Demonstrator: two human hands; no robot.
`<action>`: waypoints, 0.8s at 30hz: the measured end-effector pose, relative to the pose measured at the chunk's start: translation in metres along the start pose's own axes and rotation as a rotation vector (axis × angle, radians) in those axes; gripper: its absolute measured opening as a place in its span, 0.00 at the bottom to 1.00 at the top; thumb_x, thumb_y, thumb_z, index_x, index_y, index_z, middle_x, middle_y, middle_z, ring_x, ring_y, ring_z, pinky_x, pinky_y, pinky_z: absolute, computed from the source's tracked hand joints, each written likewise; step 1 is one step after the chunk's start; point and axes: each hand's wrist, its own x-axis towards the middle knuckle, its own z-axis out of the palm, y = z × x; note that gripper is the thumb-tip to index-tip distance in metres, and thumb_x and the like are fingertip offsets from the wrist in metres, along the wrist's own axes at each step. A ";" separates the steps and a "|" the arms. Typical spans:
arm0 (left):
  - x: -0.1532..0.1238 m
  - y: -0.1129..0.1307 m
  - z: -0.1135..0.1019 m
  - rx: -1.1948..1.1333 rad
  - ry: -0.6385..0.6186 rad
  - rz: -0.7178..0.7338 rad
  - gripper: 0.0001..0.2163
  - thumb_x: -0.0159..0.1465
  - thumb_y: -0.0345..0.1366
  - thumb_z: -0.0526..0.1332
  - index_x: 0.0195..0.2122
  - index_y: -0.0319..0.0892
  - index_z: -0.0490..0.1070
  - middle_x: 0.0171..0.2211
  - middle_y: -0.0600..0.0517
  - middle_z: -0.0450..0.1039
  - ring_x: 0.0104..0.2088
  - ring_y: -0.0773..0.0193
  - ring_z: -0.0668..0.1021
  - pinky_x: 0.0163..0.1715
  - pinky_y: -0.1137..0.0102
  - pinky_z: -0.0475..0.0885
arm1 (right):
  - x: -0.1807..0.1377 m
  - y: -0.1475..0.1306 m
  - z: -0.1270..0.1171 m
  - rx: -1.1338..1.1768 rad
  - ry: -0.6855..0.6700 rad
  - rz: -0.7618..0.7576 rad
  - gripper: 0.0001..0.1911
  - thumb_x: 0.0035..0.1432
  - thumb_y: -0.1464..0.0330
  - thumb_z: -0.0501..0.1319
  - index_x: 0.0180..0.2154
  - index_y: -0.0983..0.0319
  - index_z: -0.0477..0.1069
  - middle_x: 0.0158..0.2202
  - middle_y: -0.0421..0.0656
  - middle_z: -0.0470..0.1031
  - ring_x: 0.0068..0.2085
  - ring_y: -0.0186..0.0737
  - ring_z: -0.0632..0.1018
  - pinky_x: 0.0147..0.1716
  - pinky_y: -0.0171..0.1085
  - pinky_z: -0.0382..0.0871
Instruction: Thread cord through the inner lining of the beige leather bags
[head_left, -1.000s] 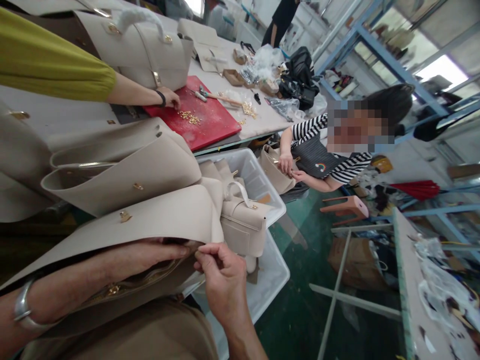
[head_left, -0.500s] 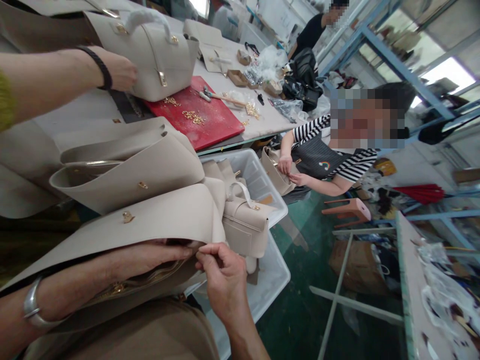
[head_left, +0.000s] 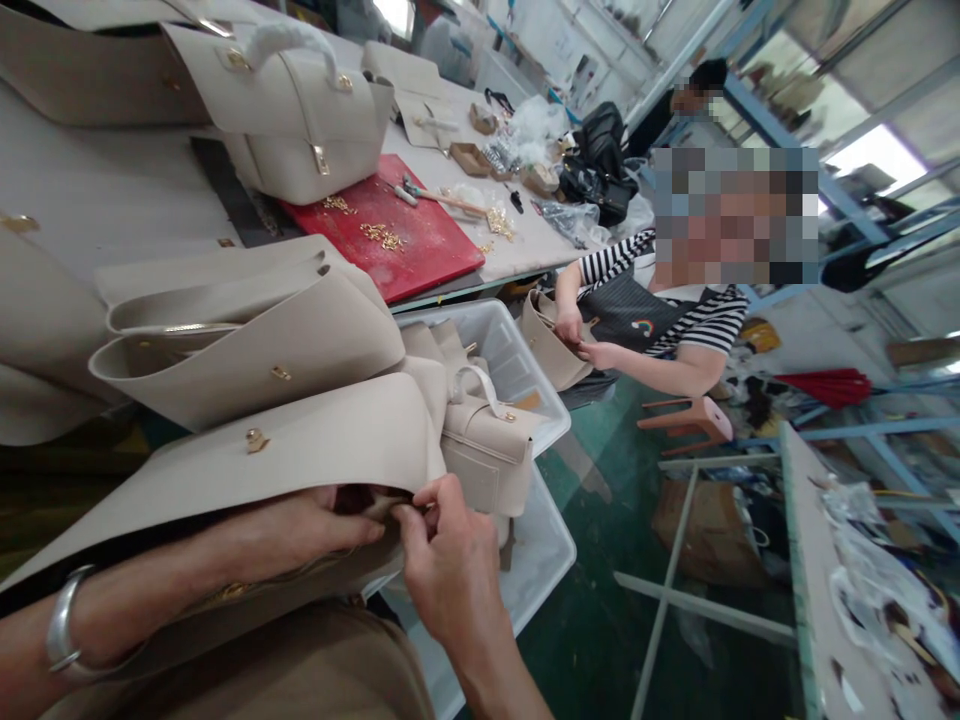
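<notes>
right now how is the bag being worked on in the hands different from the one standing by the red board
The bag in the hands lies on its side, mouth gaping, while the bag on the table stands upright and closed. The left hand reaches inside the first and the right hand pinches its edge; nobody touches the second, beside the red board. Both are beige with gold hardware.

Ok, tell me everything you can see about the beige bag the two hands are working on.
The beige bag looks like smooth leather or imitation leather, unfinished, lying on its side across the person's lap. Its broad flap curves over the opening and carries a small gold clasp. The left hand reaches under the flap edge, and the right hand pinches that same edge between thumb and fingers. Gold hardware glints inside, beneath the left forearm. More beige bags lie just behind it.
</notes>
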 end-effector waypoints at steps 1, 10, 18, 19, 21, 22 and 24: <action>0.000 0.006 -0.002 -0.039 -0.027 -0.015 0.08 0.61 0.39 0.57 0.35 0.45 0.74 0.30 0.55 0.82 0.30 0.61 0.84 0.30 0.73 0.79 | 0.001 0.002 -0.002 -0.033 0.017 -0.058 0.02 0.66 0.71 0.64 0.39 0.59 0.73 0.25 0.38 0.79 0.26 0.40 0.81 0.27 0.36 0.62; -0.010 0.008 -0.007 -0.025 0.092 0.170 0.08 0.70 0.36 0.57 0.37 0.46 0.76 0.31 0.57 0.78 0.31 0.67 0.78 0.36 0.75 0.72 | 0.018 0.015 -0.041 -0.213 -0.225 -0.417 0.30 0.63 0.77 0.65 0.63 0.52 0.72 0.73 0.57 0.61 0.64 0.57 0.77 0.58 0.51 0.78; -0.009 0.000 -0.003 0.061 0.065 0.249 0.08 0.70 0.32 0.56 0.41 0.47 0.75 0.32 0.57 0.79 0.30 0.67 0.81 0.33 0.75 0.72 | 0.037 0.020 -0.026 -0.115 -0.277 -0.479 0.33 0.65 0.80 0.53 0.70 0.63 0.64 0.54 0.50 0.81 0.52 0.47 0.82 0.54 0.43 0.81; -0.009 0.002 -0.002 0.034 0.057 0.207 0.07 0.70 0.34 0.58 0.43 0.47 0.76 0.35 0.56 0.81 0.32 0.65 0.83 0.34 0.75 0.74 | 0.038 0.021 -0.021 -0.117 -0.239 -0.489 0.33 0.65 0.80 0.52 0.69 0.64 0.65 0.51 0.50 0.83 0.49 0.47 0.82 0.51 0.43 0.82; -0.009 0.005 0.000 -0.033 0.097 0.132 0.09 0.69 0.40 0.62 0.48 0.48 0.76 0.40 0.53 0.84 0.39 0.61 0.86 0.40 0.73 0.79 | 0.041 0.020 -0.013 -0.110 -0.174 -0.510 0.31 0.64 0.80 0.52 0.67 0.67 0.67 0.46 0.50 0.84 0.44 0.48 0.82 0.46 0.43 0.82; -0.010 0.005 0.002 -0.056 0.141 0.105 0.10 0.69 0.42 0.63 0.49 0.48 0.76 0.42 0.53 0.85 0.41 0.60 0.87 0.42 0.72 0.80 | 0.041 0.019 -0.010 -0.098 -0.150 -0.521 0.30 0.64 0.80 0.52 0.66 0.68 0.68 0.45 0.51 0.84 0.43 0.48 0.82 0.45 0.44 0.82; -0.011 0.004 0.005 -0.065 0.253 0.066 0.12 0.69 0.46 0.63 0.49 0.47 0.75 0.40 0.52 0.86 0.40 0.58 0.88 0.42 0.71 0.81 | 0.042 0.016 -0.005 -0.063 -0.131 -0.530 0.29 0.65 0.80 0.52 0.65 0.70 0.68 0.46 0.51 0.84 0.43 0.48 0.82 0.45 0.44 0.82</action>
